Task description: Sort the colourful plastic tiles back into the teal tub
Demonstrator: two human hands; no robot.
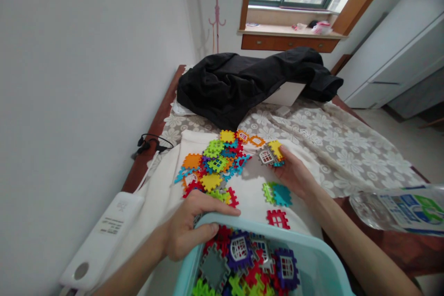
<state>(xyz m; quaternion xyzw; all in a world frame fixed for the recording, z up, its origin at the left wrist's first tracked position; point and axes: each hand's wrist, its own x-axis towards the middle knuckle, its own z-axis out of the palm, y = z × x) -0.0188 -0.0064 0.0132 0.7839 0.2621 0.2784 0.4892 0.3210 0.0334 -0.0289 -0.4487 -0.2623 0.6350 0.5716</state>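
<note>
My left hand (190,224) grips the far left corner of a light blue plastic bin (305,240), thumb inside the rim and fingers outside. Inside the bin lie interlocking toy building tiles, among them a purple window tile (240,249) and a grey tile (215,268). My right hand (293,169) is closed on a few interlocking tiles (267,156), grey window, yellow and blue, above the white cloth. A heap of colourful tiles (211,181) lies on the cloth left of it. Nearer the bin are a teal tile (281,195) beside a green one, and a red window tile (278,218).
A white cloth (249,180) covers part of the patterned tablecloth (354,148). Black fabric (243,76) lies across the far end, over a pale box-like object (286,93). A clear plastic bottle (398,208) is at the right; a white power strip-like device (107,236) sits at the left.
</note>
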